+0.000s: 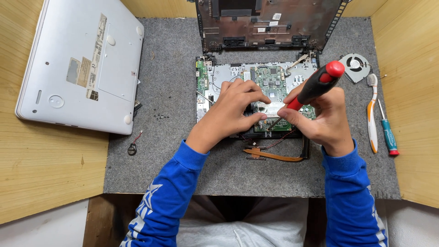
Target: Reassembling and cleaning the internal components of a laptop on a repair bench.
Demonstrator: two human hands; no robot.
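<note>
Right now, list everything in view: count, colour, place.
opened laptop base: one, silver with green circuit board, mat centre
detached bottom cover: one, dark brown, top centre
closed laptop: one, silver, upside down, left
cooling fan: one, grey, right
toothbrush: one, white and orange, right
small screwdriver: one, teal, right edge
coin cell battery: one, black, left of centre
felt mat: one, grey
screwdriver: one, red and black, right hand
left hand: on board
right hand: gripping screwdriver

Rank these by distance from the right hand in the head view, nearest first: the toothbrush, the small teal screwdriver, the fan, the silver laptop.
From the right hand:
1. Toothbrush, just to its right on the grey mat.
2. Small teal screwdriver, right of the toothbrush, one step farther out.
3. Fan, up and to the right near the mat's back edge.
4. Silver laptop, far left, lying upside down.
</note>
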